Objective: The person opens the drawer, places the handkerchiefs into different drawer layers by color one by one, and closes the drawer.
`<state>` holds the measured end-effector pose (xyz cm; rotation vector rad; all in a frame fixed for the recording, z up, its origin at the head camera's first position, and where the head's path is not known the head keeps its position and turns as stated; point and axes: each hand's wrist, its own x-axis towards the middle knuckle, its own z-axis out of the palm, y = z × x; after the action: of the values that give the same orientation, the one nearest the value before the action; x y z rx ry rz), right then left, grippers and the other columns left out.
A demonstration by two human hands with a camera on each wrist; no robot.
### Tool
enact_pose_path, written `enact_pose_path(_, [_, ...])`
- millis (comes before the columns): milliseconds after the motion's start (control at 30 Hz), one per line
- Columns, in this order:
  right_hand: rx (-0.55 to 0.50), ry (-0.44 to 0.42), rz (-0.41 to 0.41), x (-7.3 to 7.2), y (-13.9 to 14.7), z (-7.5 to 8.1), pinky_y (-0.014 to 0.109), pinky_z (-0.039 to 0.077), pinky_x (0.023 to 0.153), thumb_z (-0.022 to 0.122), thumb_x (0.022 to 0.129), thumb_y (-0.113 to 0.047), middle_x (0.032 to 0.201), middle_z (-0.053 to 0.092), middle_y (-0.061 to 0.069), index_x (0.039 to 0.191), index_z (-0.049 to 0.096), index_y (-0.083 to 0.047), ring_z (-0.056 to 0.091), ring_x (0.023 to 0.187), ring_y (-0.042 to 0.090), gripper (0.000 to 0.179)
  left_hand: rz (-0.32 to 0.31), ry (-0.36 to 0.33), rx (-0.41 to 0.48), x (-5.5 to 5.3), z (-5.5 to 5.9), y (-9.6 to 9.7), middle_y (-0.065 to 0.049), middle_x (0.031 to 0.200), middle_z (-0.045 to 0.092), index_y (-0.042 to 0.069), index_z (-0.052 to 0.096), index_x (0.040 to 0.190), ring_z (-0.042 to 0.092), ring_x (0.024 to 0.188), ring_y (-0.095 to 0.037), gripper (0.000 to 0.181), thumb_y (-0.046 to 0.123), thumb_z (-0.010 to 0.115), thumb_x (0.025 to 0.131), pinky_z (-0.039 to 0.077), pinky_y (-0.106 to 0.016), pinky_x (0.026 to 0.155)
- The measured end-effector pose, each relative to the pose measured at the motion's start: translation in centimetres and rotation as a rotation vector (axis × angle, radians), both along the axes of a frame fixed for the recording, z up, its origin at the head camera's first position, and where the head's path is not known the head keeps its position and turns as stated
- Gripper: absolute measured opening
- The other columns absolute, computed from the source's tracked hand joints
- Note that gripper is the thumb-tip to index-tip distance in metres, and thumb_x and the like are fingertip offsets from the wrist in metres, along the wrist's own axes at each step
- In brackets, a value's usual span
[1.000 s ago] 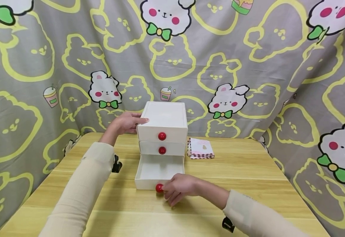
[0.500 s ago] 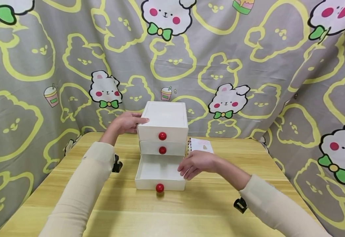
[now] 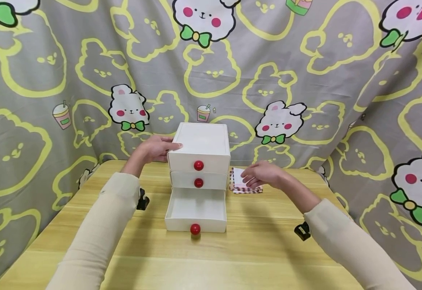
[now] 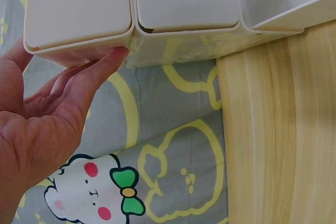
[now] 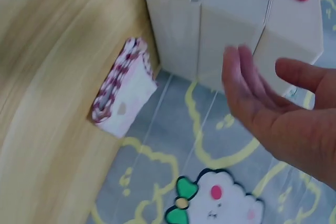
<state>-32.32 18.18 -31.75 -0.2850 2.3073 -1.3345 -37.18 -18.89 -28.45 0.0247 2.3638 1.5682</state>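
Note:
A white three-tier drawer unit (image 3: pixel 203 139) with red ball knobs stands on the wooden table. Its bottom drawer (image 3: pixel 174 222) is pulled out and holds nothing; the upper two are closed. My left hand (image 3: pixel 156 148) rests against the unit's upper left side, its thumb over the top edge. In the left wrist view, its fingers (image 4: pixel 105 66) lie along the side wall. To the unit's right is a small folded cloth (image 5: pixel 126 98), white with a dark red and white checked edge. My right hand (image 3: pixel 265 174) hovers over it with loosely bent fingers, nothing in them.
The wooden table (image 3: pixel 196 262) stretches in front of the drawer unit. A grey curtain (image 3: pixel 211 84) with yellow outlines and white cartoon rabbits hangs behind and on both sides. Each sleeve has a black wrist mount (image 3: pixel 303 231) below it.
My right hand has let go of the bottom drawer's red knob and moved back and right, over the folded cloth. My left hand has stayed on the unit.

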Motion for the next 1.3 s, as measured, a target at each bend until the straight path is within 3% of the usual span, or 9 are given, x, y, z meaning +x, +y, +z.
enact_pose_path(133, [0.020, 0.044, -0.102, -1.3, 1.5, -0.6, 0.031, 0.059, 0.092, 0.046, 0.107, -0.020, 0.137, 0.057, 0.033, 0.145, 0.042, 0.014, 0.069, 0.109, 0.029, 0.051, -0.005, -0.002, 0.007, 0.0, -0.1, 0.1, -0.019, 0.142, 0.058, 0.009, 0.035, 0.158, 0.063, 0.121, -0.030, 0.072, 0.035, 0.067, 0.099, 0.050, -0.047, 0.107])
enact_pose_path(233, [-0.010, 0.058, -0.185, -2.2, 2.3, -1.3, 0.037, 0.053, 0.104, 0.046, 0.108, -0.022, 0.146, 0.049, 0.033, 0.152, 0.033, 0.012, 0.058, 0.128, 0.039, 0.057, -0.005, 0.000, 0.007, 0.0, -0.2, 0.1, -0.019, 0.142, 0.058, 0.009, 0.035, 0.158, 0.063, 0.120, -0.030, 0.072, 0.034, 0.067, 0.099, 0.051, -0.047, 0.107])
enact_pose_path(367, [-0.088, 0.051, -0.269, -3.3, 3.4, -2.6, 0.047, 0.041, 0.116, 0.044, 0.108, -0.023, 0.152, 0.041, 0.034, 0.155, 0.028, 0.010, 0.046, 0.138, 0.044, 0.059, -0.002, -0.003, 0.007, 0.0, -0.2, 0.2, -0.019, 0.142, 0.058, 0.009, 0.035, 0.158, 0.062, 0.121, -0.031, 0.072, 0.034, 0.067, 0.099, 0.051, -0.047, 0.107])
enact_pose_path(500, [-0.162, 0.019, -0.334, -4.2, 4.4, -4.3, 0.048, 0.034, 0.121, 0.040, 0.109, -0.023, 0.156, 0.035, 0.033, 0.156, 0.026, 0.008, 0.040, 0.143, 0.044, 0.058, -0.012, -0.004, 0.003, 0.0, -0.2, 0.4, -0.018, 0.143, 0.058, 0.009, 0.034, 0.159, 0.062, 0.122, -0.031, 0.073, 0.035, 0.067, 0.099, 0.051, -0.046, 0.106])
enact_pose_path(733, [-0.291, -0.031, -0.447, -5.8, 5.5, -7.2, 0.045, 0.033, 0.122, 0.031, 0.108, -0.016, 0.159, 0.029, 0.034, 0.154, 0.025, 0.013, 0.035, 0.146, 0.043, 0.055, -0.021, 0.008, 0.000, 0.0, 0.0, 0.2, -0.019, 0.143, 0.057, 0.009, 0.033, 0.159, 0.062, 0.121, -0.031, 0.072, 0.034, 0.067, 0.100, 0.051, -0.046, 0.106])
enact_pose_path(1033, [-0.386, -0.092, -0.646, -7.3, 4.9, -10.2, 0.042, 0.036, 0.120, 0.040, 0.102, -0.015, 0.157, 0.033, 0.034, 0.153, 0.034, 0.008, 0.041, 0.143, 0.041, 0.056, -0.008, 0.002, 0.014, 0.1, 0.3, 0.0, -0.019, 0.145, 0.056, 0.009, 0.032, 0.159, 0.061, 0.122, -0.031, 0.073, 0.033, 0.067, 0.100, 0.049, -0.047, 0.108])
enact_pose_path(1300, [-0.457, -0.168, -0.730, -7.9, 5.1, -12.1, 0.038, 0.037, 0.120, 0.046, 0.097, -0.009, 0.159, 0.028, 0.034, 0.156, 0.025, 0.009, 0.039, 0.146, 0.039, 0.065, -0.009, 0.002, 0.010, -0.1, 0.2, -0.1, -0.019, 0.143, 0.057, 0.009, 0.032, 0.159, 0.063, 0.122, -0.031, 0.073, 0.033, 0.066, 0.100, 0.050, -0.047, 0.108])
